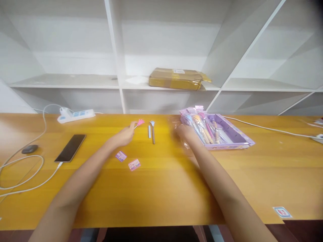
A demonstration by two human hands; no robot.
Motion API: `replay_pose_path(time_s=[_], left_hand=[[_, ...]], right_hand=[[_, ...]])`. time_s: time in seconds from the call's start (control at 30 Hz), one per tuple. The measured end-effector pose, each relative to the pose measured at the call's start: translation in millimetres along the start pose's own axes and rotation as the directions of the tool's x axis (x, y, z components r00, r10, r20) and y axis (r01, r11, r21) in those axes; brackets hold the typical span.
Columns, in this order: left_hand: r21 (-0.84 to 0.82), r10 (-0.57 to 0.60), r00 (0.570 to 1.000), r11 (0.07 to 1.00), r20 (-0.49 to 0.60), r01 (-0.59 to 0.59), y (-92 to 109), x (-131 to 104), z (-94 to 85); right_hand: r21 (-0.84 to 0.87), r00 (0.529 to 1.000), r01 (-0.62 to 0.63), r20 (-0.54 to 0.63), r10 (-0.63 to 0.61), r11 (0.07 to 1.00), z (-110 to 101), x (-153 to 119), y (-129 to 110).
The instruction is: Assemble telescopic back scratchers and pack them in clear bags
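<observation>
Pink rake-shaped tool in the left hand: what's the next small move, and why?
Probably set the pink tool down on the table just left of the blue-headed tool and the small stick. The left hand holds it right beside that row, while the right hand is at the purple box of similar pieces.

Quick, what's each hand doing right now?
Left hand: closed on the pink stick toy.
Right hand: at the purple tray; grip cannot be told.
</observation>
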State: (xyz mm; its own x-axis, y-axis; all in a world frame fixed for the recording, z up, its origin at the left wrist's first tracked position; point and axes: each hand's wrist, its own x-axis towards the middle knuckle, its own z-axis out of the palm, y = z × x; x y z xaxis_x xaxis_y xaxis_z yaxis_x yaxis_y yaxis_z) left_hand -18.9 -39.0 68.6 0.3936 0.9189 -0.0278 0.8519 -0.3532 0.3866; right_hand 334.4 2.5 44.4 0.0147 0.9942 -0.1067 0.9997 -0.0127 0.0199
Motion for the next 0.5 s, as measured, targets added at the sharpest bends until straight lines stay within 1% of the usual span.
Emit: replay_pose_path(time_s=[0.07,0.13,0.23,0.3,0.33,0.37,0.4,0.47,0.5], left_hand=[[-0.037,0.070,0.997,0.997,-0.017,-0.071,-3,4,3.4],[-0.054,0.092,0.996,0.994,-0.016,-0.092,-4,9,6.2],[-0.099,0.076,0.997,0.992,-0.009,-0.076,3,11,7.1],[-0.194,0.071,0.997,0.978,0.001,-0.069,14,7,5.0],[-0.268,0.074,0.997,0.961,0.023,-0.066,22,3,3.5],[-0.350,0.088,0.995,0.935,0.053,-0.064,29,-2,2.2],[-0.428,0.113,0.990,0.901,0.088,-0.065,38,-7,1.3],[-0.552,0.189,0.972,0.829,0.137,-0.083,54,-17,1.9],[-0.597,0.223,0.964,0.797,0.146,-0.094,62,-22,3.9]], right_hand=[[0.035,0.999,-0.040,-0.012,0.041,0.999,-6,1,3],[0.080,0.997,-0.045,-0.055,0.049,0.996,-18,-3,4],[0.164,0.987,0.047,-0.160,-0.021,0.985,-42,-16,1],[0.218,0.970,0.129,-0.228,-0.078,0.967,-57,-28,-7],[0.281,0.958,0.185,-0.266,-0.109,0.942,-62,-34,-13],[0.374,0.941,0.253,-0.311,-0.136,0.892,-66,-41,-20],[0.484,0.918,0.329,-0.366,-0.154,0.811,-68,-48,-28],[0.673,0.868,0.468,-0.472,-0.156,0.572,-68,-62,-47],[0.728,0.850,0.511,-0.508,-0.142,0.457,-66,-68,-56]])
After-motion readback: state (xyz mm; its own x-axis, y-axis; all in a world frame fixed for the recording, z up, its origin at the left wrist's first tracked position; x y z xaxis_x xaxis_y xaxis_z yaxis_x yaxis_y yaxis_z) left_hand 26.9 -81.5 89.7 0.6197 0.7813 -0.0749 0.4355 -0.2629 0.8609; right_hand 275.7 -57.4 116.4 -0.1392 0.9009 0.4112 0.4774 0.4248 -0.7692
